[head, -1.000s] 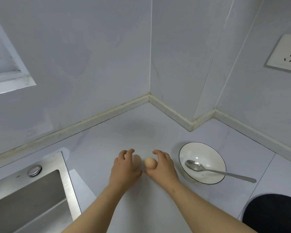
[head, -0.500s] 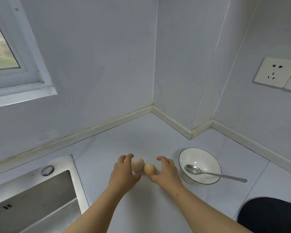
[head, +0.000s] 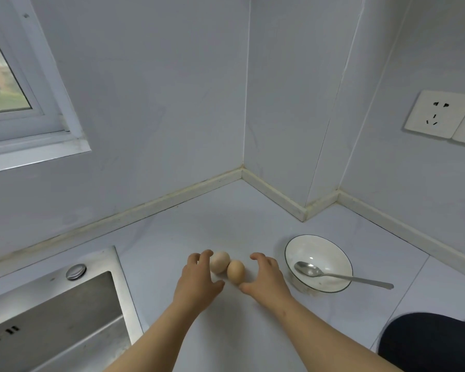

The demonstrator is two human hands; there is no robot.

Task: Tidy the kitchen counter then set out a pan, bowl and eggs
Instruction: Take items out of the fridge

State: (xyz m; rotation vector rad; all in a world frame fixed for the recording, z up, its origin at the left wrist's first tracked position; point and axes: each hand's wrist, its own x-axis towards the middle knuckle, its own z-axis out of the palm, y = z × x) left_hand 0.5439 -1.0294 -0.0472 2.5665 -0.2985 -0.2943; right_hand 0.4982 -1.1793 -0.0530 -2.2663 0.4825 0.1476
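Note:
Two eggs lie side by side on the white counter (head: 226,226), touching each other: a pale egg (head: 220,261) on the left and a browner egg (head: 236,271) on the right. My left hand (head: 199,280) rests just left of the pale egg, fingers apart, fingertips at its side. On the other side of the brown egg is my right hand (head: 266,277), open, with a small gap to it. A white bowl (head: 318,245) with a dark rim stands to the right, a metal spoon (head: 333,275) lying in it.
A steel sink (head: 65,312) fills the lower left, with a round plug cap (head: 76,271) on its rim. A dark round object (head: 430,342) sits at the lower right corner. Walls close the counter behind; a socket (head: 439,114) is on the right wall and a window (head: 11,84) on the left.
Both hands have let go of the eggs and drawn apart and back. The eggs now lie uncovered and touching. The view has tilted upward.

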